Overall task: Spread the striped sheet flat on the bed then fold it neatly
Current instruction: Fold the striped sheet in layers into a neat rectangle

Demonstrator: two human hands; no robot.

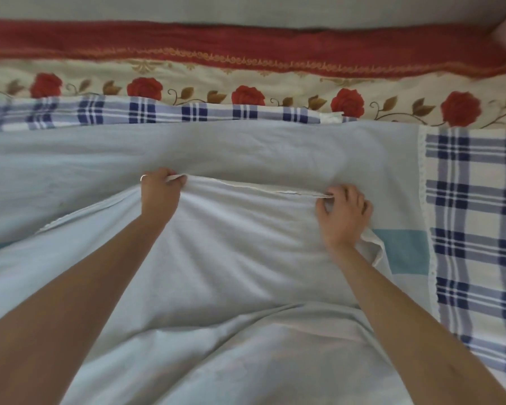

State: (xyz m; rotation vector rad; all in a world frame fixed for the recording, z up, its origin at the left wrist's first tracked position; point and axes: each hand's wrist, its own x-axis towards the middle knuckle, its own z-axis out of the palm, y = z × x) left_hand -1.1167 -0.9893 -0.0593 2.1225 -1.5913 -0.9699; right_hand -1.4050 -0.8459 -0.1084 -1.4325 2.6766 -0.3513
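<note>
A pale blue sheet [216, 150] with a broad teal stripe [403, 251] lies across the bed. Its near part is doubled back over the far part, and the hemmed edge runs between my hands. My left hand [159, 194], with a ring on one finger, pinches that hem at the left. At the right end of the same hem my right hand [343, 216] grips it with fingers curled. The cloth under my forearms is wrinkled and slightly lifted.
A blue and white checked cover [473, 229] lies under the sheet, showing at the right and along the far side. Beyond it is a cream spread with red roses [275, 83] and a red border [246, 45], then a grey wall.
</note>
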